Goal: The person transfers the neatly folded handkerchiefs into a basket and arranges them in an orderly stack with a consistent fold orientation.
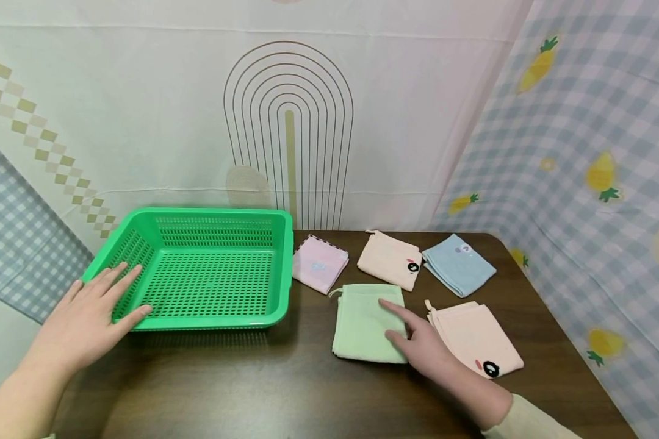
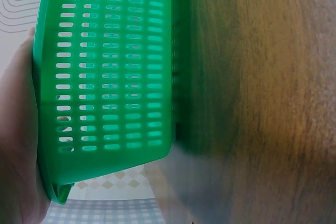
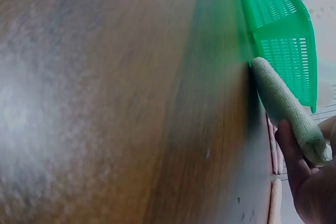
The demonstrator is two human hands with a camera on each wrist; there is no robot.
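A green plastic basket [image 1: 208, 323] with slotted walls stands at the left of the table, with nothing inside. My left hand [image 1: 85, 323] rests on its front-left corner, fingers spread and straight over the rim. In the left wrist view, that hand [image 2: 21, 129] lies along the rim of the basket [image 2: 105, 77]. My right hand [image 1: 425, 344] grips the right side of a folded light-green towel [image 1: 362, 326]. The right wrist view shows the towel [image 3: 286, 103] tilted, its hand-side edge raised off the table, between the fingers of my right hand [image 3: 310, 182].
Behind the green towel lie a folded lilac towel [image 1: 321, 262], a cream towel [image 1: 387, 259] and a blue towel [image 1: 458, 265]. Another cream towel [image 1: 478, 335] lies beside my right forearm. Patterned cloth [image 1: 417, 110] hangs behind the dark wooden table [image 1: 241, 384].
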